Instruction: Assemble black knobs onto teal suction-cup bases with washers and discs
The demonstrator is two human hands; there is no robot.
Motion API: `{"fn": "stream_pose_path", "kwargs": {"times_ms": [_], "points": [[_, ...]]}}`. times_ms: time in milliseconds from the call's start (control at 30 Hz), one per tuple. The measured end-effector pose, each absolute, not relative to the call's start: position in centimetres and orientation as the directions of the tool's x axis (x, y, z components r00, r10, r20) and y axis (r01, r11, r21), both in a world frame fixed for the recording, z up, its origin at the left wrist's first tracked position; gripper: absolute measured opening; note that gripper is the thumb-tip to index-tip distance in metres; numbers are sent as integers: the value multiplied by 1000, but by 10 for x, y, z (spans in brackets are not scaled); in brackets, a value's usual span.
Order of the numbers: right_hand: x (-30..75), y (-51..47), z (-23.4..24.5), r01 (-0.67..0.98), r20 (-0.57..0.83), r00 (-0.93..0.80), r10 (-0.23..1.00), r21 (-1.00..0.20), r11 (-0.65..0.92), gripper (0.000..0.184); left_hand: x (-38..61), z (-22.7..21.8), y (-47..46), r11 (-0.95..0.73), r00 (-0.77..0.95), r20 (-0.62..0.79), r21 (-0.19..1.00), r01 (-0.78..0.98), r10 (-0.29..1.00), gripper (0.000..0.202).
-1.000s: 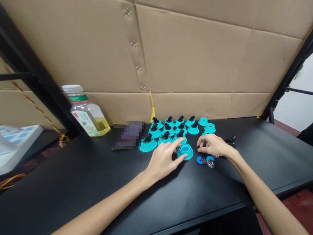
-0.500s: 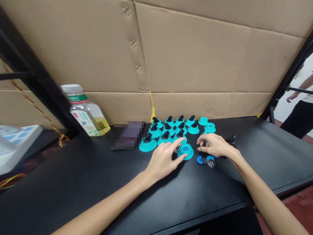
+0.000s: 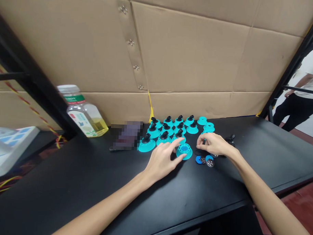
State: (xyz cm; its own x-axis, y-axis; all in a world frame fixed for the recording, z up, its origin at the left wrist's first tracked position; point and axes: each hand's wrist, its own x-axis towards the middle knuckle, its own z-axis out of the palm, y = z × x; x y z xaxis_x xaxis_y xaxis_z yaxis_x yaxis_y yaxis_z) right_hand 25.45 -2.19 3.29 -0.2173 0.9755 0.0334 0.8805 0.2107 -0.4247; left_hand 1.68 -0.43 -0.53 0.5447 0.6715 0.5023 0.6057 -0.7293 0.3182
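Head view: the left hand point(image 3: 161, 162) is half-curled over a ribbed teal cup point(image 3: 184, 151) with a blue centre, its thumb at the cup's near rim and its fingers reaching past the far side. Whether it grips the cup or only touches it, I cannot tell. The cup sits on the black surface point(image 3: 143, 196), just in front of rows of teal suction bases point(image 3: 164, 140) topped with black knobs. The right hand point(image 3: 214, 145) hangs with its fingers curled downward, close above a small pile of blue discs point(image 3: 199, 160) and dark metal-faced discs point(image 3: 210, 163); anything small in its fingertips would be hidden. Black parts point(image 3: 230, 140) lie just beyond it. Farther left stand a plastic bottle point(image 3: 83, 111) holding yellow liquid and a blurred object point(image 3: 126, 135). Behind everything is a cardboard wall point(image 3: 189, 53), and a person point(image 3: 298, 105) stands off to the right.
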Motion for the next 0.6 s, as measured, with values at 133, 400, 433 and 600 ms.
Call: {"fn": "stream_pose_path", "kwargs": {"times_ms": [133,400,433,600], "points": [[257,-22,36,867,-38,-250,967,-454,206,25,17,-6,-4,-731,545,506,315,605,669,47],[256,-20,30,806,-30,-292,956,-546,229,20,17,-5,-5,-730,549,497,320,604,672,45],[256,-19,29,788,-18,-299,954,-569,236,19,17,-5,-5,-730,548,499,321,603,672,45],[254,-17,27,697,53,-305,951,-668,261,8,16,-5,-5,-717,545,482,326,616,687,48]]}}
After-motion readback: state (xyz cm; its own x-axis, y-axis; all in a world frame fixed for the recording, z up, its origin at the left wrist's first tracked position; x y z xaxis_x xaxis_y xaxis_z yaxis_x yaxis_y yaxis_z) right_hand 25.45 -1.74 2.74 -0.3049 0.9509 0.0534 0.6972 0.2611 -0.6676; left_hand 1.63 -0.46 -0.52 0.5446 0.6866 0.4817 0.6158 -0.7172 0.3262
